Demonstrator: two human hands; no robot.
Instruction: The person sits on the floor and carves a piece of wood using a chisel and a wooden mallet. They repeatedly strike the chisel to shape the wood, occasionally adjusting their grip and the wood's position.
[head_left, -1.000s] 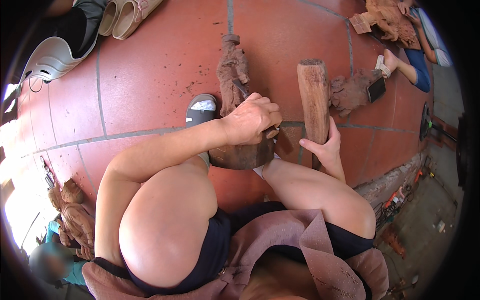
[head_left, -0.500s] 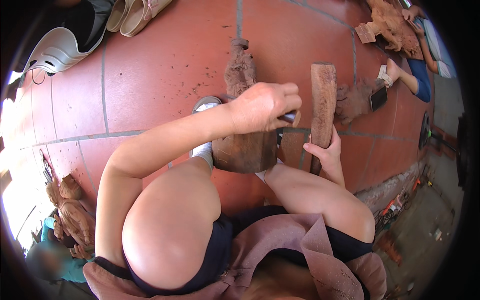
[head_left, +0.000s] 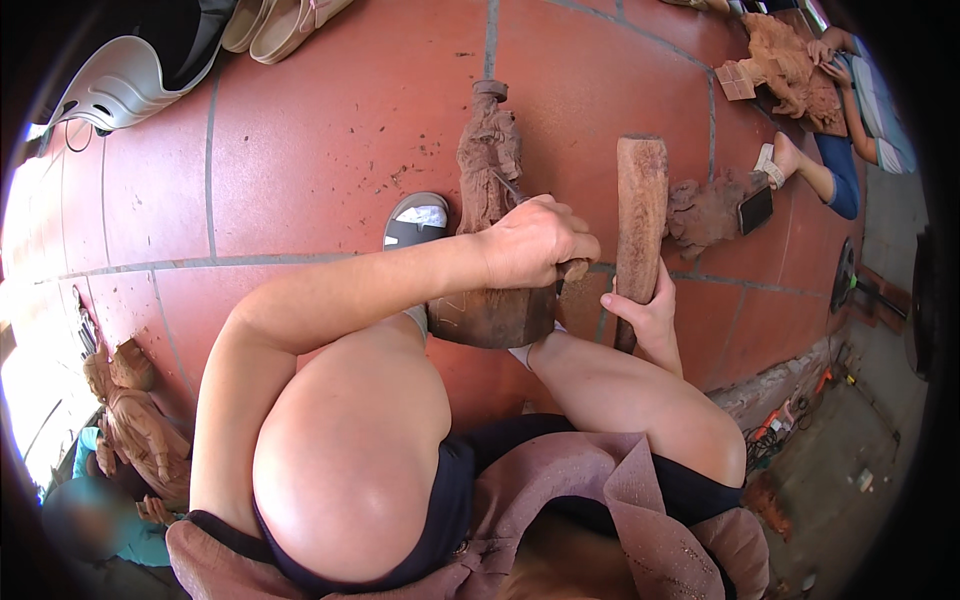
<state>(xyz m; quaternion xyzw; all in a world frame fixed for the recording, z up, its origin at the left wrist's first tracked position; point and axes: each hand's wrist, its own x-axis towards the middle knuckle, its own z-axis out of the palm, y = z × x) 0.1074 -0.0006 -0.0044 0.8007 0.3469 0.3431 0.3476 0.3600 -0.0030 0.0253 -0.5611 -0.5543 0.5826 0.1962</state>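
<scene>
A carved brown wooden figure (head_left: 488, 150) lies lengthwise on the red tile floor, its blocky base (head_left: 490, 315) between my knees. My left hand (head_left: 535, 245) reaches across from the left and grips a chisel (head_left: 574, 269) by its wooden handle, the blade lying against the figure's middle. My right hand (head_left: 650, 318) is closed around the lower end of a thick wooden mallet (head_left: 640, 200), which stands up beside the figure, just right of the chisel.
A grey sandal (head_left: 415, 220) lies left of the figure. A dark wood lump (head_left: 705, 210) and a phone (head_left: 755, 210) sit right of the mallet. Another person (head_left: 840, 120) works on a carving (head_left: 790, 65) at top right. A carved statue (head_left: 135, 420) stands at lower left, tools (head_left: 770, 440) at lower right.
My left hand has slid a little to the right over the figure, still gripping the chisel. The mallet has stayed upright in my right hand, almost in the same place.
</scene>
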